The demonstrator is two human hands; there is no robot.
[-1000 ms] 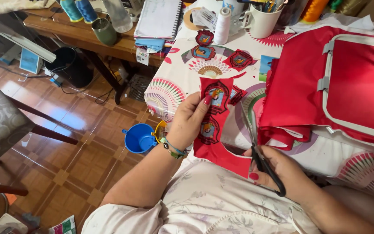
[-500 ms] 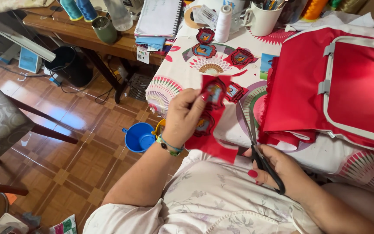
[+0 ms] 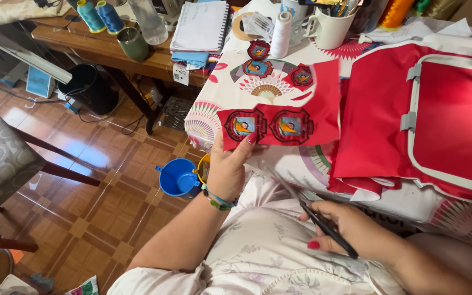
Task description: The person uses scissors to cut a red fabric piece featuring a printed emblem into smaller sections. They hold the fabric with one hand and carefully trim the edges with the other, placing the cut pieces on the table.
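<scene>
The left hand [image 3: 228, 172] pinches the lower edge of a strip of red fabric with two embroidered crest patches [image 3: 279, 123], holding it flat and spread over the front edge of the tabletop [image 3: 214, 95] with its fan-patterned cloth. The right hand [image 3: 350, 232] is closed round the handles of black-handled scissors [image 3: 307, 205], blades pointing up towards the strip, not touching it. Three cut-out crest patches [image 3: 258, 68] lie near the tabletop's far edge, beside a white thread spool [image 3: 281, 34]. At the right side lies red fabric in a white embroidery hoop frame [image 3: 454, 120].

Blue bucket [image 3: 178, 177], white thread spool [image 3: 281, 27], perhaps mug [image 3: 329, 27]
</scene>
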